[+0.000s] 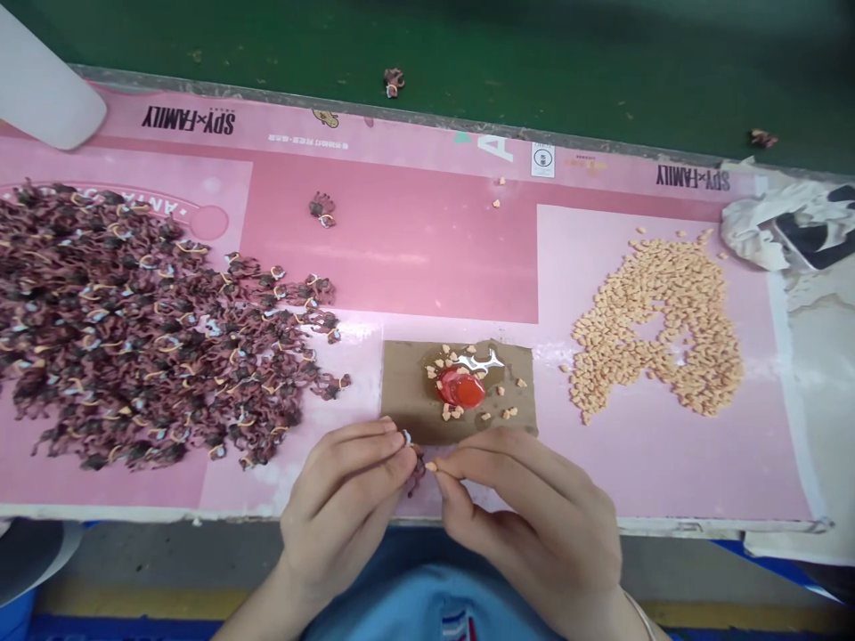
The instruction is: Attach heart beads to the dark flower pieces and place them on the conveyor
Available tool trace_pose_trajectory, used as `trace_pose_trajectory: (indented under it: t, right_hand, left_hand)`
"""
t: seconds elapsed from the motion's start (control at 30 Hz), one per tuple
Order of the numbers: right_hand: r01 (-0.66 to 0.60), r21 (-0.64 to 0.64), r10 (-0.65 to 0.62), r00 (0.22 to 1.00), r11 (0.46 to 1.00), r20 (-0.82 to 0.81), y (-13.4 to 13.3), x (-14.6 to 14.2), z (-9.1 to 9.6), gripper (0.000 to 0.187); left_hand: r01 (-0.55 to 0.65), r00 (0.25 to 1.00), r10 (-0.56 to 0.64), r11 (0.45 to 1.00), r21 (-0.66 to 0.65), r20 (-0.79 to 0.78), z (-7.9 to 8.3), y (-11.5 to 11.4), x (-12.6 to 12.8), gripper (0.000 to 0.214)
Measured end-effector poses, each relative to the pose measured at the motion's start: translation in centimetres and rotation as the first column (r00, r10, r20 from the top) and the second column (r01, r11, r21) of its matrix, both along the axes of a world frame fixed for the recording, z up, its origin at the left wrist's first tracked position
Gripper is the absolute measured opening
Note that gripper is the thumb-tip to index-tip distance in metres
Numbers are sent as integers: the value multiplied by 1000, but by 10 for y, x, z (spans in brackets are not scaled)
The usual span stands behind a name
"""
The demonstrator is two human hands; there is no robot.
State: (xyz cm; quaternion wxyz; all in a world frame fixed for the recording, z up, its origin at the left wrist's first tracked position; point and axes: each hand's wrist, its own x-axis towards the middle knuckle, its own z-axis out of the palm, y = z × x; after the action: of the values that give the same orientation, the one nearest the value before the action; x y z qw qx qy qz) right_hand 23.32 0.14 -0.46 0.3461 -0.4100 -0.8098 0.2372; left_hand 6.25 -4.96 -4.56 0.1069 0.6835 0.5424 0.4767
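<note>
My left hand (354,499) is closed on a small dark-brown figurine (415,472), whose limbs stick out past my fingertips. Between the thumb and forefinger of my right hand (534,507) is a tiny tan piece (431,466), held close beside the figurine; I cannot tell whether the two touch. Just beyond my hands lies a brown card (407,392) with a wet, shiny patch. On it sit a red blob (462,389) and several scattered tan pieces.
A large heap of brown figurines (147,338) spreads over the left side. At the right lies a pile of tan pieces (708,347), with crumpled white paper (754,231) beyond it. A white container (46,80) juts in at upper left. One figurine (394,82) rests on the green surface (534,71).
</note>
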Motion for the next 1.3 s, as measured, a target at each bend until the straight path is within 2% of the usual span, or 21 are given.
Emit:
trace_pose_trajectory:
  t: [0.2,0.3,0.5,0.63,0.7,0.77,0.87,0.93,1.0,1.07,1.1,1.13,1.17,1.23,1.3]
  right_hand:
    - [12,41,-13,999,999,29,0,-1,-5,18]
    - [0,76,-7,996,997,88,-3,0,-7,16]
    - [-69,230,-10,947,971,322,-22,0,-7,19]
    - [-73,283,-25,944,956,329,-28,-2,-11,22]
    - [-63,225,7,970,972,241,-25,0,-13,28]
    - [-42,105,28,991,994,132,-20,8,-14,37]
    - [61,-8,-60,997,998,51,-15,34,-15,49]
    - [150,3,-150,988,989,41,-12,57,-18,55]
    - [196,41,-198,979,980,47,-10,79,-22,58]
    - [210,92,-215,975,973,58,-8,96,-26,57]
    - [213,114,-221,973,970,66,-7,102,-27,57]
    - [218,131,-228,971,967,73,-6,106,-28,57]
    - [220,147,-233,970,964,75,-5,111,-30,57]
    - [218,164,-233,970,962,75,-4,118,-32,57]
    - [197,182,-215,973,963,85,-4,128,-34,57]
  left_hand:
    - [-54,999,54,998,14,2,-1,-1,5,15]
    - [-31,998,31,999,14,-62,-1,-2,2,13]
    - [7,988,-3,1000,30,-152,-2,-4,0,17]
    - [30,983,-23,999,34,-184,2,2,0,14]
    - [59,979,-56,998,10,-194,9,8,-2,14]
    - [91,975,-98,995,-47,-199,20,16,-7,15]
    - [106,962,-139,983,-147,-236,34,34,-21,17]
    - [102,953,-145,980,-169,-265,39,58,-33,14]
    - [79,957,-135,973,-219,-256,39,97,-46,8]
    - [-1,973,-77,940,-340,-216,37,150,-56,11]
    - [-85,976,2,923,-374,-217,35,180,-60,13]
    - [-190,964,101,908,-372,-245,33,211,-63,14]
    - [-240,953,151,905,-350,-263,30,241,-64,15]
    - [-303,933,207,892,-334,-293,24,293,-67,17]
    - [-341,917,229,876,-340,-328,16,329,-70,19]
